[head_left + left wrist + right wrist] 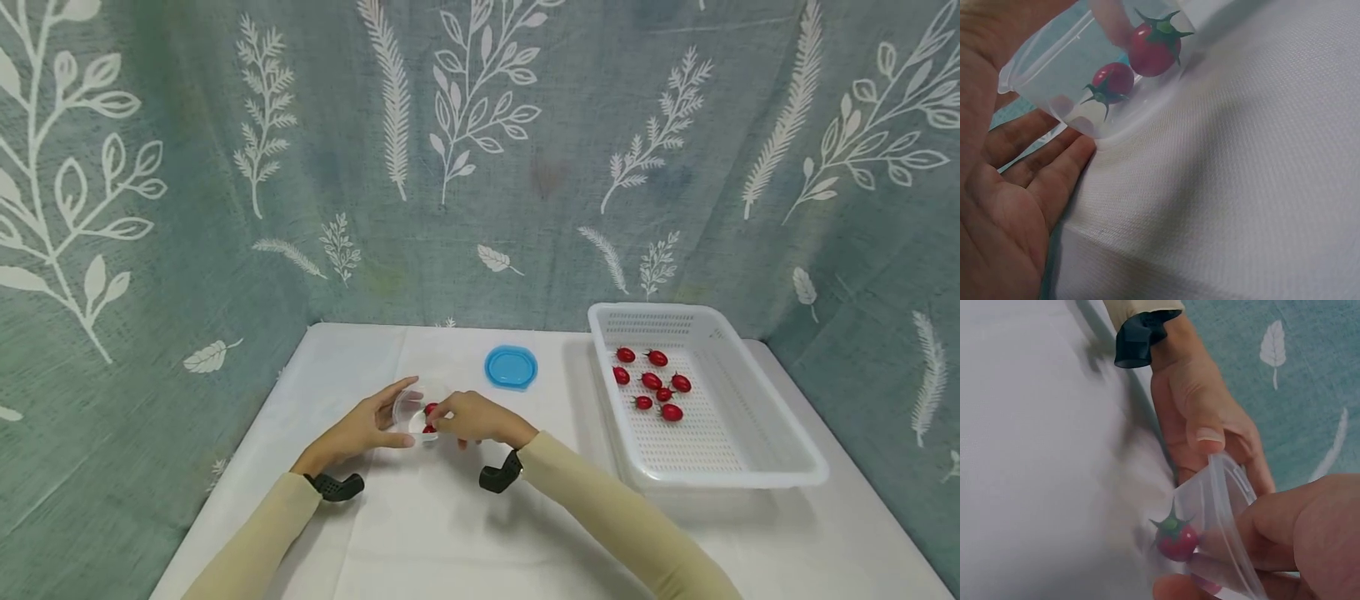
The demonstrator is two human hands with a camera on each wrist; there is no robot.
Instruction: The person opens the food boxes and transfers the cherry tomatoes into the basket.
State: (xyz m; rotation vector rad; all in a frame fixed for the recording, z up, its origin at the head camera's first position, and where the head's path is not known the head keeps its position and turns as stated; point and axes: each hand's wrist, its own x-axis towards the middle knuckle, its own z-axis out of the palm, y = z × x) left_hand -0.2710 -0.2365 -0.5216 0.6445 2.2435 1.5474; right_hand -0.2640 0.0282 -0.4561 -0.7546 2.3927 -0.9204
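A small clear plastic container [1054, 81] is tilted on the white table, its opening toward the right hand. My left hand [362, 427] holds it, thumb at the rim [1215, 472] and fingers round the far side. Two red cherry tomatoes with green stems lie inside: one tomato [1155, 50] near the right hand's finger and another tomato [1115, 80] beside it. My right hand [480, 417] reaches in over the rim, fingertips at the tomatoes. Whether they pinch one cannot be made out through the cloudy plastic.
Behind the hands lies a round blue lid [511, 367]. On the right a white perforated basket [738, 425] holds several cherry tomatoes [651, 381], grouped in its left part. The white tablecloth [435, 533] ends at a green leaf-patterned curtain [525, 267] behind and at both sides.
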